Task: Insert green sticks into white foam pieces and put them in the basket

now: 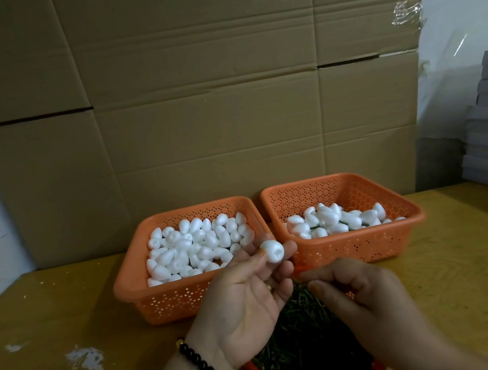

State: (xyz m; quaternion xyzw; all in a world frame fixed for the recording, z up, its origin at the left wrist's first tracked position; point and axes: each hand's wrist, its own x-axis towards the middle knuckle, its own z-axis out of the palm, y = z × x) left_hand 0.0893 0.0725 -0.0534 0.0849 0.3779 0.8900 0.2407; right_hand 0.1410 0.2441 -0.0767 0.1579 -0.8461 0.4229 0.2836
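While I hold one white foam piece (273,250) up at the centre of the frame, pinched at the fingertips of my left hand (247,298), its blunt end with the small hole faces me and there is no stick in it yet. My right hand (357,297), lower right of centre, has its fingers curled in with thumb and forefinger drawn together, as if pinching a thin stick; I cannot make out a stick between them, so I cannot tell whether it holds one.

Below both hands, at the bottom centre, sits the container of green sticks (304,343), a thick dark pile that looks far from used up.

Above and left of my hands, the left basket (131,284) is heaped with bare foam pieces, dozens of them, nearly covering its floor. To the right of it and just beside it, the right basket (412,216) holds the finished ones: a smaller heap of foam pieces with green stems showing between them, gathered along its near side, with much of the mesh wall bare above them.

My judgement: the job is under way but well short of half done. The finished pile is clearly smaller than the supply, and the piece in my hand has yet to get its stick and go into the right basket.
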